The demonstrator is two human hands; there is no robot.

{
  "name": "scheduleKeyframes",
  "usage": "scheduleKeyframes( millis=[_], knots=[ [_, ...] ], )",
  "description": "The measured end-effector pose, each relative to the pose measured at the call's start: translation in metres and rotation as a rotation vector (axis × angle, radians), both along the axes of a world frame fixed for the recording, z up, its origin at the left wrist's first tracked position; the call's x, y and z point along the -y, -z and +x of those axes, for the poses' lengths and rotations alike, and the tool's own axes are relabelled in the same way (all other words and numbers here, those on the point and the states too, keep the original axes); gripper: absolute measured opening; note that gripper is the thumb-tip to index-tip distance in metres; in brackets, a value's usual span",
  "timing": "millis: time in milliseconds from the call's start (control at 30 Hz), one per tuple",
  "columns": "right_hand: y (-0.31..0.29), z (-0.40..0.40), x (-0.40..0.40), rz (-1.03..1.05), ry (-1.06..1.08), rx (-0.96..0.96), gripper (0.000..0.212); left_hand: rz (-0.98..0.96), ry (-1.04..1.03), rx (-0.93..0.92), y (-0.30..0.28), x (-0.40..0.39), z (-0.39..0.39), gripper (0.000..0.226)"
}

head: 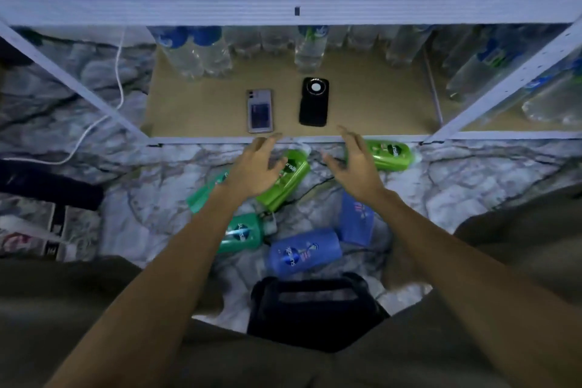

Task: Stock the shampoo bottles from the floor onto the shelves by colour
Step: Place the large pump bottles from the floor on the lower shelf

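Note:
Several shampoo bottles lie on the marbled floor in front of the shelf unit. A light green bottle point(291, 178) lies just under my left hand point(256, 167), whose fingers are spread and hold nothing. A second light green bottle point(392, 154) lies beyond my right hand point(357, 167), also open and empty. Two teal bottles point(244, 235) point(201, 195) lie to the left, partly under my left forearm. Two blue bottles point(304, 252) point(356, 220) lie nearer to me.
The low brown shelf board point(362, 104) carries two phones point(259, 110) point(314, 101) and clear water bottles point(201, 53) at the back. White metal frame bars point(283, 9) cross above and slant at both sides. A black bag point(315, 309) sits between my knees. A white cable point(119, 72) hangs left.

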State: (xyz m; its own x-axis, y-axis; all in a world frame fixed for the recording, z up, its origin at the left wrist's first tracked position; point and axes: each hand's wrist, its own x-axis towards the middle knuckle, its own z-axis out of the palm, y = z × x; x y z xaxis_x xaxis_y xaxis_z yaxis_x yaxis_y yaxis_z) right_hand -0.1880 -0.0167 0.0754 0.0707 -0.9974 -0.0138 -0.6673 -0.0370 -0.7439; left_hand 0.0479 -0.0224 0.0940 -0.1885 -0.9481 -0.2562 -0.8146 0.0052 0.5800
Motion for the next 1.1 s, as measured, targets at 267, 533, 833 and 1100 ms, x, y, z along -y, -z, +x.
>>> scheduleKeyframes(
  millis=[267, 533, 833, 1100],
  knots=[
    [0.09, -0.036, -0.033, 0.284, 0.145, -0.125, 0.073, 0.268, -0.001, 0.09, 0.096, 0.003, -0.013, 0.066],
    [0.139, -0.068, -0.043, 0.522, 0.278, -0.156, 0.073, 0.381, -0.006, 0.185, 0.15, 0.02, -0.028, 0.088],
    [0.178, -0.084, -0.043, 0.726, 0.289, 0.01, 0.1, 0.389, -0.007, 0.13, 0.18, 0.023, -0.026, 0.07],
    [0.177, -0.089, -0.031, 0.749, 0.317, 0.096, 0.121, 0.467, 0.02, 0.014, 0.182, 0.024, -0.051, 0.111]
  ],
)
